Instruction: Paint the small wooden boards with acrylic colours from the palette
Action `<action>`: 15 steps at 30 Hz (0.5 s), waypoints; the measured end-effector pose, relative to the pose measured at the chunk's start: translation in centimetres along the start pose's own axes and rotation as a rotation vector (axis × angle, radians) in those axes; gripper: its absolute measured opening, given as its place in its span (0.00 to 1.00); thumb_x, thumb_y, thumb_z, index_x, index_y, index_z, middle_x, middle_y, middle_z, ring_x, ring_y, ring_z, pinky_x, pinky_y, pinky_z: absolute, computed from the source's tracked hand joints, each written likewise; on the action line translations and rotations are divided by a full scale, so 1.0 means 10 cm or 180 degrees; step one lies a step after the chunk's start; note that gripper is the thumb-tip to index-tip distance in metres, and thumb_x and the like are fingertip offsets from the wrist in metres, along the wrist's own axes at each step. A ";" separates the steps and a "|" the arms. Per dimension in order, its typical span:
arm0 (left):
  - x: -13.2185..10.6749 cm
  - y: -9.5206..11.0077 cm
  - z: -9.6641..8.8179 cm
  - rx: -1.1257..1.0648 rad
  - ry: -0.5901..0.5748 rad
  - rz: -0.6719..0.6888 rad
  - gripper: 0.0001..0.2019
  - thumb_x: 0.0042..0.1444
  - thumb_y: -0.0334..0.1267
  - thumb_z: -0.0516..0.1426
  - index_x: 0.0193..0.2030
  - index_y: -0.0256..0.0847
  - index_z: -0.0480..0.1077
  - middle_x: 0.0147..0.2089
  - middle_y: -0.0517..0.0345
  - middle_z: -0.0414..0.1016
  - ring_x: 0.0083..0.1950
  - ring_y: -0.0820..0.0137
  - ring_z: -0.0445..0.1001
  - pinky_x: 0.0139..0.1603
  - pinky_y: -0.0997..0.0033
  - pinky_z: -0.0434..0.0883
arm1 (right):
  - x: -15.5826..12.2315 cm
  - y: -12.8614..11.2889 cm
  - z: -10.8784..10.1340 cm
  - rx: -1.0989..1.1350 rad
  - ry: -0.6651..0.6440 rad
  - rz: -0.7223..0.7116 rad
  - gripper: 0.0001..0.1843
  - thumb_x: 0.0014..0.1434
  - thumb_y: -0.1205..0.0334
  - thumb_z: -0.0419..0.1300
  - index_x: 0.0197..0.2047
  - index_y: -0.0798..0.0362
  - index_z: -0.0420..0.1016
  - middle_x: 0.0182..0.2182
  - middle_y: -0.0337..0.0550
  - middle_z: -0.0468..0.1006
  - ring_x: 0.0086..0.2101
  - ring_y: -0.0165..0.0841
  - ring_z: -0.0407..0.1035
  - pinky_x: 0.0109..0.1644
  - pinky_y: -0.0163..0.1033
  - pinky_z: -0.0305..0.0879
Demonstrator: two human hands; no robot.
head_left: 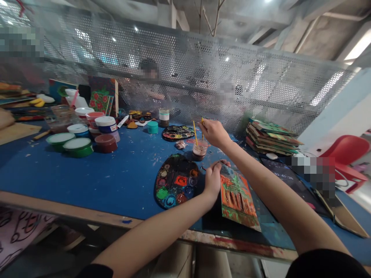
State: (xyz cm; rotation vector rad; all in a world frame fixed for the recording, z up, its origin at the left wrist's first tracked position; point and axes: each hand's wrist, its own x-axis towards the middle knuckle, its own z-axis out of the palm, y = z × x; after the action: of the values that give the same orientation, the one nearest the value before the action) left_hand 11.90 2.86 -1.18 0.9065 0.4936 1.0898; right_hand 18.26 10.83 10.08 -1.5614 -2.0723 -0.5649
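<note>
- Centrally, the right hand (213,132) reaches forward over the blue table (87,173), its fingers closed around a thin yellow brush (202,129) held upright.
- The brush tip points down into a small cup (199,150) of reddish-brown water, which stands on the table just below the hand; a second yellow brush (195,133) leans in the same cup.
- The left hand (213,180) rests at the upper left edge of a painted board (237,197), fingers curled and pinching its corner.
- The painted board, orange and green, lies tilted on the table near the front edge, between the two forearms.
- A dark oval palette (175,180) with wells of red, green, blue and yellow paint lies just left of the left hand, touching or nearly touching it; which cannot be told.
- A second round palette (177,133) lies farther back, left of the cup.
- Paint tubs with white lids (77,135) cluster at the far left of the table.
- A stack of painted boards (271,137) sits at the right, beside a red chair (344,154).
- A perforated metal screen (203,77) runs behind the table.
</note>
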 end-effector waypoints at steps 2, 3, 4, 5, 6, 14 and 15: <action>0.00 0.00 0.00 0.0002 -0.0016 0.0006 0.15 0.63 0.45 0.55 0.49 0.36 0.70 0.49 0.50 0.73 0.48 0.64 0.74 0.50 0.55 0.73 | 0.00 0.00 -0.01 -0.0005 0.0009 -0.0028 0.15 0.69 0.63 0.46 0.33 0.54 0.68 0.29 0.46 0.74 0.31 0.33 0.65 0.36 0.37 0.52; 0.00 0.00 0.00 0.0003 -0.0018 0.0005 0.15 0.63 0.44 0.55 0.49 0.36 0.70 0.50 0.50 0.73 0.48 0.64 0.74 0.51 0.55 0.73 | 0.00 0.00 -0.01 -0.0007 0.0010 -0.0044 0.14 0.68 0.63 0.46 0.33 0.54 0.68 0.30 0.46 0.74 0.31 0.33 0.65 0.37 0.37 0.52; 0.00 -0.01 0.00 0.0005 -0.0011 0.0003 0.15 0.63 0.44 0.56 0.49 0.36 0.70 0.50 0.50 0.73 0.49 0.64 0.74 0.51 0.55 0.73 | 0.00 0.00 -0.01 -0.0008 0.0010 -0.0056 0.14 0.68 0.63 0.46 0.33 0.54 0.68 0.30 0.46 0.74 0.32 0.33 0.66 0.37 0.37 0.52; 0.01 -0.01 0.00 0.0009 0.0004 0.0002 0.14 0.63 0.44 0.56 0.49 0.36 0.70 0.50 0.50 0.73 0.49 0.64 0.74 0.51 0.55 0.73 | -0.01 0.00 0.00 -0.0007 0.0007 -0.0064 0.14 0.68 0.63 0.46 0.34 0.54 0.68 0.30 0.46 0.74 0.32 0.33 0.66 0.37 0.36 0.52; 0.01 0.00 0.00 0.0012 0.0021 -0.0001 0.14 0.63 0.44 0.56 0.49 0.36 0.70 0.50 0.50 0.73 0.49 0.64 0.74 0.51 0.55 0.73 | -0.01 0.00 0.01 -0.0005 0.0002 -0.0066 0.14 0.68 0.63 0.46 0.34 0.54 0.68 0.30 0.46 0.74 0.32 0.33 0.66 0.37 0.36 0.52; 0.00 0.03 0.01 0.0043 0.0004 -0.0032 0.14 0.63 0.45 0.56 0.47 0.35 0.71 0.48 0.51 0.74 0.47 0.65 0.74 0.50 0.56 0.73 | -0.01 0.01 0.01 -0.0009 0.0006 -0.0082 0.15 0.69 0.63 0.45 0.34 0.54 0.68 0.29 0.45 0.74 0.31 0.33 0.65 0.37 0.37 0.52; 0.00 0.03 0.01 0.0046 -0.0001 -0.0041 0.14 0.63 0.45 0.56 0.47 0.35 0.71 0.47 0.51 0.74 0.47 0.65 0.74 0.50 0.56 0.73 | -0.01 0.01 0.01 -0.0012 0.0006 -0.0100 0.15 0.69 0.63 0.46 0.33 0.54 0.68 0.30 0.46 0.74 0.31 0.33 0.65 0.37 0.37 0.52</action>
State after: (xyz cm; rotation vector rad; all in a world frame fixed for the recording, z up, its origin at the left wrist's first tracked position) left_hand 11.85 2.88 -0.87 0.9149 0.5070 1.0758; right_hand 18.36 10.87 9.98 -1.5323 -2.0990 -0.5815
